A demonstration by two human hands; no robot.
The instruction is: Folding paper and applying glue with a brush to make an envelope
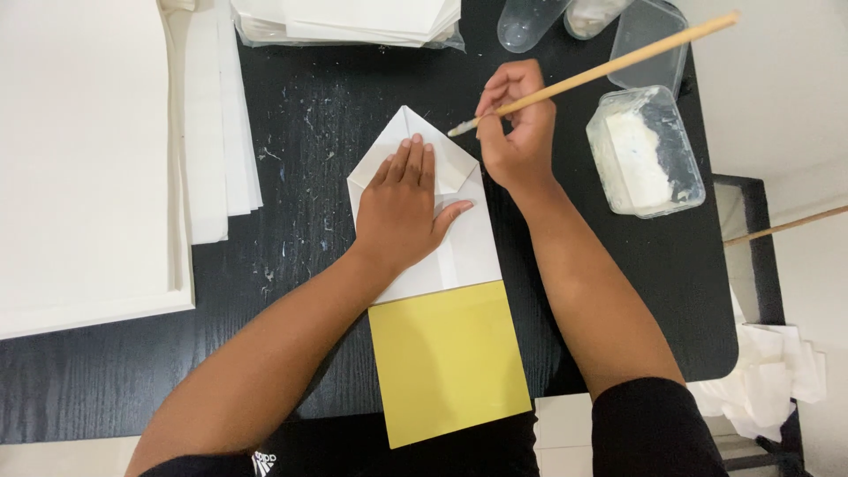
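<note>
Brush (601, 69) pinched in right hand (517, 132), tip just right of white folded paper (459, 252); left hand (402, 208), fingers together, flat on it.

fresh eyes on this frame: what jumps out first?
The folded white paper with a pointed top at the centre of the black table, pressed flat by the left hand. Beside it, the right hand holds a long wooden brush, tip at the fold. A yellow sheet lies just below, and a tub of white paste sits right.
</note>
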